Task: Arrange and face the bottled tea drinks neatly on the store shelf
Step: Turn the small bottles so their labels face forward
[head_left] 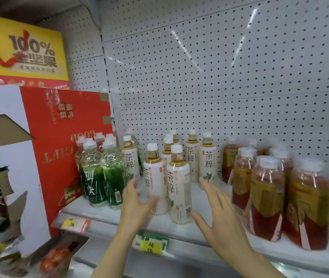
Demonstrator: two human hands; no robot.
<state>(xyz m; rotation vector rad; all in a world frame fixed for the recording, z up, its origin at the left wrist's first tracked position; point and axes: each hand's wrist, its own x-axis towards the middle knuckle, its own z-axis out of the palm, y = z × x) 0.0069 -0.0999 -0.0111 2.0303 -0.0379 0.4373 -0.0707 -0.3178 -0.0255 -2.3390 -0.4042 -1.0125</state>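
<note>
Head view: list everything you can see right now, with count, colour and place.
white-label tea bottles: about eight, white caps, shelf centre
green-label bottles: about six, shelf left
red-gold bottles: at least six, shelf right
red carton: one, left of the green bottles
yellow box: one, upper left
price tags: two, yellow, shelf edge
shelf: one, white, pegboard back
left hand: open, at the front-left white bottle
right hand: open, right of the front bottles
</note>
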